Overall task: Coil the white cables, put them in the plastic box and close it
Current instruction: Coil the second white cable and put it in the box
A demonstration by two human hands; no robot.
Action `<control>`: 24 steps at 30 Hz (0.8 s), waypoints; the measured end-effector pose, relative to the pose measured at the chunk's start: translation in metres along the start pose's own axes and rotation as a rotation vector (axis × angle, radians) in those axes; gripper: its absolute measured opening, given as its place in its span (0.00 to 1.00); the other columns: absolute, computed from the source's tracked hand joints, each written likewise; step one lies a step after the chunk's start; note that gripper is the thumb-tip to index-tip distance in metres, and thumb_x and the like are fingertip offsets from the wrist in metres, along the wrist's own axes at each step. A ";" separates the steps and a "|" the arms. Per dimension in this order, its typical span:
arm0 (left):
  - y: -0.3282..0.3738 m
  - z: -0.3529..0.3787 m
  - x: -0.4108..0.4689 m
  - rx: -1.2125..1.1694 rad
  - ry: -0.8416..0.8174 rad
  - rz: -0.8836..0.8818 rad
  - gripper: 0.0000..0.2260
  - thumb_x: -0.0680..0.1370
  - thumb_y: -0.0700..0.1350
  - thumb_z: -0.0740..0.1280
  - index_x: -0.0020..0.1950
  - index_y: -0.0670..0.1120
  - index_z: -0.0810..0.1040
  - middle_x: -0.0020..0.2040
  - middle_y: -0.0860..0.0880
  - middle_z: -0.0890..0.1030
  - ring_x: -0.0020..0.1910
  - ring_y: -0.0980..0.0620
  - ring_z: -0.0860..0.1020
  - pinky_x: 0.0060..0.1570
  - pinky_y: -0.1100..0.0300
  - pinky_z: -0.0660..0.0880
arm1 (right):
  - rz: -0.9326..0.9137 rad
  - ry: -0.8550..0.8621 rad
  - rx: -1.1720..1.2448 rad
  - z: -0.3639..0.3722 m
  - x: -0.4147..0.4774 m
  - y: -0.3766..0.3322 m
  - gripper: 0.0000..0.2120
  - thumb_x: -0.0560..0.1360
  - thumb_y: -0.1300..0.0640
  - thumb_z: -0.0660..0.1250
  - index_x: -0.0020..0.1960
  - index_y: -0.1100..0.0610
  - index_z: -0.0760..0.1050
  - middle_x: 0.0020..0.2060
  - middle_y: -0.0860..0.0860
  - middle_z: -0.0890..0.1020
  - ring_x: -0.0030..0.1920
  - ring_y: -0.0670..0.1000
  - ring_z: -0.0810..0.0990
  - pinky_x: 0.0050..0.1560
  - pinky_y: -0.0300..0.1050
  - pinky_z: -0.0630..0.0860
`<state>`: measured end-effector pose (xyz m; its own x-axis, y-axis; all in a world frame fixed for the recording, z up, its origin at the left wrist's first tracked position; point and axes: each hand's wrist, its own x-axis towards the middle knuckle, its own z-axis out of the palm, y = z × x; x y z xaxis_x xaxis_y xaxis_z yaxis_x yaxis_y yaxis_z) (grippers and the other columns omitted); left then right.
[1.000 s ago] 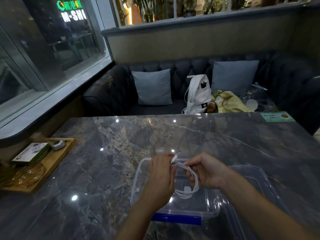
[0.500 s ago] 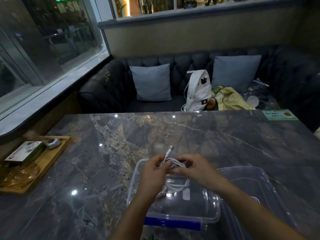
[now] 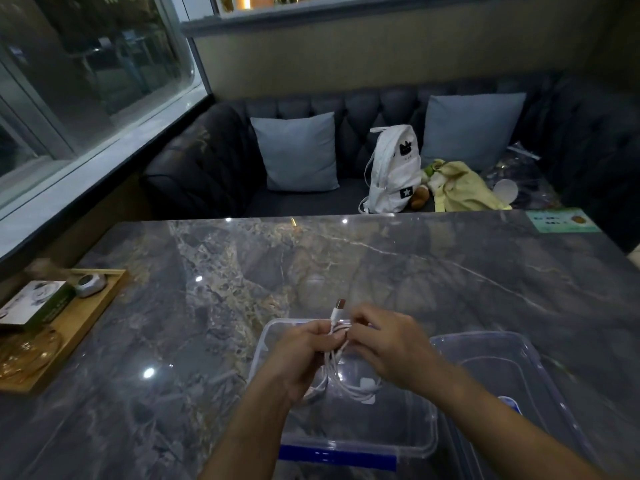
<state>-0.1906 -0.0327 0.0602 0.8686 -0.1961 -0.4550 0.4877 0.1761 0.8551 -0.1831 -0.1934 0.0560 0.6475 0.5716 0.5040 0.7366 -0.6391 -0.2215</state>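
Observation:
A white cable (image 3: 335,370) hangs in loops between both hands, just above the clear plastic box (image 3: 420,441) with a blue clip on its near side. My left hand (image 3: 301,355) pinches the top of the coil, and the plug end (image 3: 337,308) sticks up past its fingers. My right hand (image 3: 388,344) grips the same bundle from the right side. The box's transparent lid (image 3: 519,386) lies flat on the table to the right of the box, partly under my right forearm.
The grey marble table (image 3: 346,265) stretches ahead. A wooden tray (image 3: 86,317) with a small box and a glass dish stands at the left edge. A green card (image 3: 562,221) lies at the far right corner. Beyond is a dark sofa with cushions and a white backpack (image 3: 393,169).
The loose loop has been drawn into a tighter bundle, and both hands have closed together at its top. The plug end now points upward. The camera tilted down slightly.

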 end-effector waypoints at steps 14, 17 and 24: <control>0.000 -0.004 -0.005 -0.086 -0.079 -0.094 0.13 0.77 0.31 0.60 0.60 0.32 0.74 0.48 0.38 0.80 0.43 0.46 0.79 0.42 0.57 0.78 | -0.113 -0.079 -0.008 -0.013 0.006 0.003 0.05 0.73 0.58 0.65 0.43 0.57 0.79 0.35 0.53 0.81 0.30 0.51 0.76 0.24 0.44 0.74; -0.002 -0.004 -0.006 -0.095 -0.085 -0.105 0.12 0.77 0.34 0.61 0.60 0.34 0.75 0.50 0.37 0.77 0.45 0.45 0.77 0.42 0.57 0.78 | -0.112 -0.127 -0.026 -0.011 0.003 -0.001 0.04 0.72 0.58 0.66 0.42 0.57 0.79 0.35 0.53 0.80 0.31 0.51 0.76 0.25 0.45 0.73; -0.001 -0.004 -0.010 -0.236 -0.113 -0.084 0.08 0.74 0.34 0.63 0.50 0.34 0.78 0.33 0.44 0.81 0.28 0.54 0.80 0.28 0.63 0.79 | 0.012 -0.070 0.155 -0.013 0.003 -0.006 0.04 0.70 0.61 0.67 0.38 0.60 0.79 0.35 0.54 0.81 0.32 0.52 0.77 0.29 0.42 0.75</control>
<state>-0.1991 -0.0274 0.0631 0.8153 -0.3236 -0.4802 0.5762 0.3719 0.7278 -0.1886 -0.1943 0.0692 0.6643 0.6023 0.4428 0.7467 -0.5617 -0.3562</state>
